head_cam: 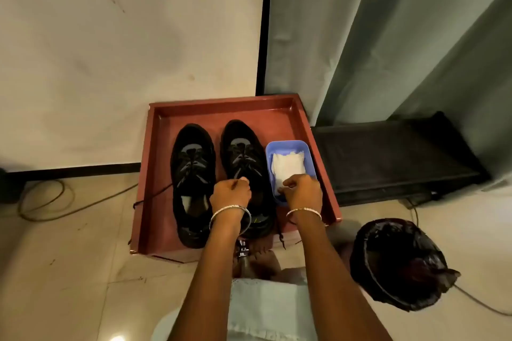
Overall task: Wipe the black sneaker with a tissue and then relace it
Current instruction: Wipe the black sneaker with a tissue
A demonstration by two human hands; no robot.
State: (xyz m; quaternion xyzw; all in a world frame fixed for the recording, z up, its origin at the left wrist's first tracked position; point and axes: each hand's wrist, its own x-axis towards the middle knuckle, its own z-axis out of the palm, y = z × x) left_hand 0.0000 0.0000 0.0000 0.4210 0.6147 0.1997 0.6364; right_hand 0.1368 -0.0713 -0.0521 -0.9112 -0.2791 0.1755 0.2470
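Here we are at the very start of the wiping step: the right hand (303,191) is down at the near end of the shallow blue plastic tub (285,142), fingers curled in and pinching the near edge of the white folded tissue (288,165) that lies in it. The left hand (230,194) sits curled over the tongue of the right-hand black lace-up sneaker (242,152), the one just beside the tub. It looks to be steadying the shoe or catching a lace, but I can't tell whether it actually grips anything. Both that shoe and the other black sneaker (192,163) lie toes-away in the square red-brown wooden tray (221,104). By my reckoning, no wiping is done yet. The next move calls for lifting one tissue free without dragging the tub, then bringing it across to the shoe. Room is snug: the tub touches the tray's right wall, and the shoes fill the middle. A loose black lace (149,198) trails over the left rim onto the floor and could snag. The black-lined round bin (399,263) stands near on the right, handy for the used tissue.
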